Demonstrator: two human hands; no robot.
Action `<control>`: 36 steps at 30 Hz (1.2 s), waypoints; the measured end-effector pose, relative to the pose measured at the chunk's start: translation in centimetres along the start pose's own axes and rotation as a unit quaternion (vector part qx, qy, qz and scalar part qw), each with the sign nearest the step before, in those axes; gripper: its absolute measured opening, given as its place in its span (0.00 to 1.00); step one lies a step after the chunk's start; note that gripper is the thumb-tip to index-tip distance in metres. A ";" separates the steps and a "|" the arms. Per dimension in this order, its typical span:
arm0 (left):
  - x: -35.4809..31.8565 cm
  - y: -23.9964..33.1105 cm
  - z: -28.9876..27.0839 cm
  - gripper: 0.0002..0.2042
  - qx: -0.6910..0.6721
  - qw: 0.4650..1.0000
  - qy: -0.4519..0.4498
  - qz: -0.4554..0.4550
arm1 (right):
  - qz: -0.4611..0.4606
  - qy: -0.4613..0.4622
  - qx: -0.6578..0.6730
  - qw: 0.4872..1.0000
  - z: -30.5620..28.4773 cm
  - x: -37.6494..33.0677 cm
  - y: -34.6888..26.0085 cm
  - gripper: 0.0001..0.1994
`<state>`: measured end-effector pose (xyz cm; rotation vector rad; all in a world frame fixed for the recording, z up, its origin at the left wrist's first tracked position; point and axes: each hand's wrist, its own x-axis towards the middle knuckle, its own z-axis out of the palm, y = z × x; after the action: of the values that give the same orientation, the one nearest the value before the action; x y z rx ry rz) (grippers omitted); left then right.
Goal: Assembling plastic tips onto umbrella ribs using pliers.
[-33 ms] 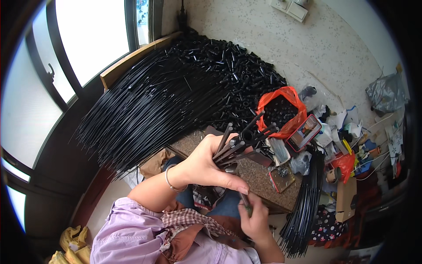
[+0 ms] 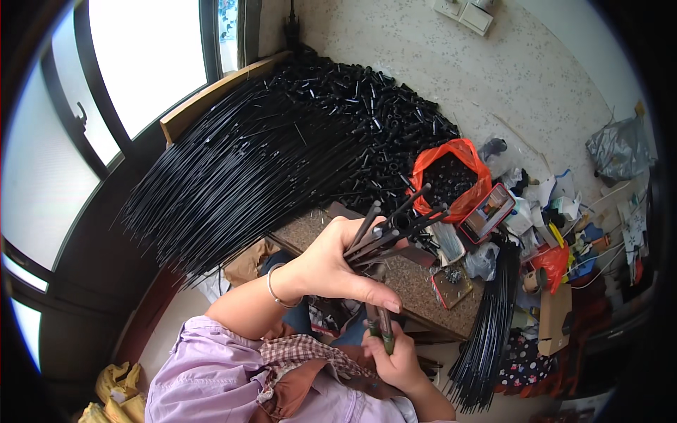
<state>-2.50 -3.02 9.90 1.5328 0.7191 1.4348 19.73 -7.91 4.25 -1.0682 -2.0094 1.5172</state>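
My left hand (image 2: 328,257), with a bangle at its wrist, is closed round a cluster of short black rods (image 2: 367,243). A hollow black tube end (image 2: 400,220) shows among them. Just below, my right hand (image 2: 396,361) grips a pair of pliers (image 2: 385,330) by their green handles, which stand apart. The pliers' jaws lie behind my left thumb and the rods, so what they touch is hidden. Beyond my left hand a broad sheaf of long thin black rods (image 2: 233,176) covers the bench, with a heap of short black tubes (image 2: 395,116) behind it.
A red plastic bag (image 2: 478,199) of small black parts stands beside a phone (image 2: 488,211) on the speckled bench (image 2: 423,289). Another bundle of long black rods (image 2: 486,331) hangs off the bench's right edge. Clutter and a cardboard box (image 2: 555,321) are farther right.
My right hand has shifted slightly left and down, and the pliers' two handles now show spread apart. The rods in my left hand have moved slightly right and down.
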 end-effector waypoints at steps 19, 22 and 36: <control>-0.7 0.2 2.2 0.15 0.036 0.998 0.044 -0.001 | -0.014 -0.004 0.160 0.987 1.6 0.7 1.3 0.08; -0.9 0.6 2.2 0.19 -0.029 0.998 0.060 -0.018 | -0.099 0.133 -0.008 0.986 1.2 1.2 0.6 0.07; -1.9 -0.9 1.6 0.20 -0.074 0.997 0.034 0.000 | -0.114 0.120 0.074 0.983 -1.6 -0.3 0.2 0.20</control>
<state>-1.09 -4.59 8.33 1.3763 0.6395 1.5123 21.13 -7.16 4.58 -0.8818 -1.7570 1.3270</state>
